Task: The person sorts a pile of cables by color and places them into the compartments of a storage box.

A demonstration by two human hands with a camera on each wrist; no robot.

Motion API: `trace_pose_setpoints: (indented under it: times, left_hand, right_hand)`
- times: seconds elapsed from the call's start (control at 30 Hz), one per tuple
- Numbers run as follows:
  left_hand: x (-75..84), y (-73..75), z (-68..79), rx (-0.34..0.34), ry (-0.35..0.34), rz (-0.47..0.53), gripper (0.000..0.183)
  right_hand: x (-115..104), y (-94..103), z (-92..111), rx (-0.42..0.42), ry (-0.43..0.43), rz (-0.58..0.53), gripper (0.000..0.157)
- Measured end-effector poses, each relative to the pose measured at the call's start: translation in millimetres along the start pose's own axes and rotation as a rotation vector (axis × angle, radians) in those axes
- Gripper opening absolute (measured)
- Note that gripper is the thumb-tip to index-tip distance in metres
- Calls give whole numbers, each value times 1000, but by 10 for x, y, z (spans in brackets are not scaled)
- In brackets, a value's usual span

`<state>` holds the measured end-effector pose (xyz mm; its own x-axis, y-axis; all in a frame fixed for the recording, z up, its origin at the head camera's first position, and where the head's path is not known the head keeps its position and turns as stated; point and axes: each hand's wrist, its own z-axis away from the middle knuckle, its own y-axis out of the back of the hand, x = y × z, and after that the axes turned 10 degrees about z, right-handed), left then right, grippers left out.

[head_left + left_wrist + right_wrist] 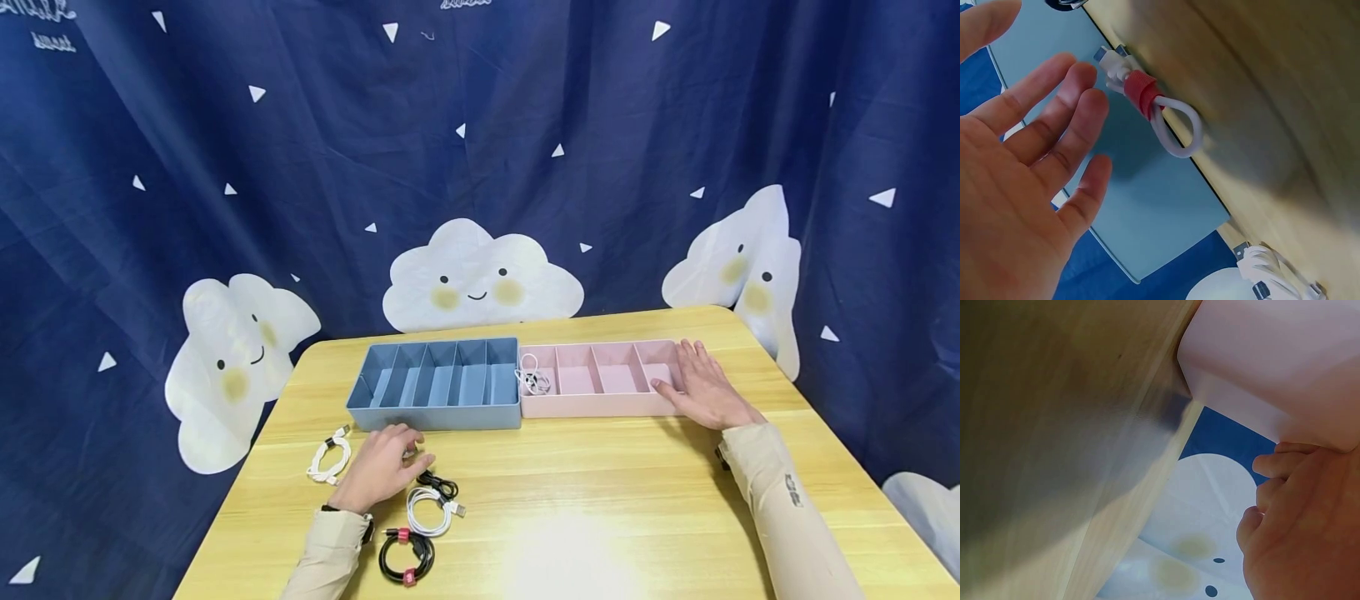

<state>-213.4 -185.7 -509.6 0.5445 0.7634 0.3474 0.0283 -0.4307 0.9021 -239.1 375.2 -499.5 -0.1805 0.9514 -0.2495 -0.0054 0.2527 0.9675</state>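
My left hand [381, 468] hovers in front of the blue divided box [435, 419], fingers loosely bent and apart. Near its fingertips, in the left wrist view, lies a small white cable [1175, 128] bundled with a red strap; a gap shows between them. In the head view the hand mostly hides that cable. My right hand [708, 392] holds the right end of the pink divided box [600, 406], thumb over the rim and fingers along the outer end wall. A white cable [534, 382] sits in the pink box's leftmost compartment, one loop rising above the rim.
Left of my left hand lies a coiled white cable [330, 461]. To its right and nearer me are a small black cable [442, 486], a white coil [430, 512] and a black coil [407, 557] with red straps. A dark blue curtain [480, 183] hangs behind the table.
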Motion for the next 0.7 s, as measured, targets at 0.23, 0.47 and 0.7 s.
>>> trace_pose_setpoints:
  times: [0.23,0.47,0.7]
  left_hand:
    - [4,-42,44,-9,4,-12,33]
    - [17,-57,75,-25,21,-43,32]
    - [69,-42,111,-68,45,-43,38]
  right_hand:
    - [-5,2,8,0,3,-8,95]
    - [-2,1,4,6,5,-6,95]
    - [-3,8,-2,-7,2,-4,96]
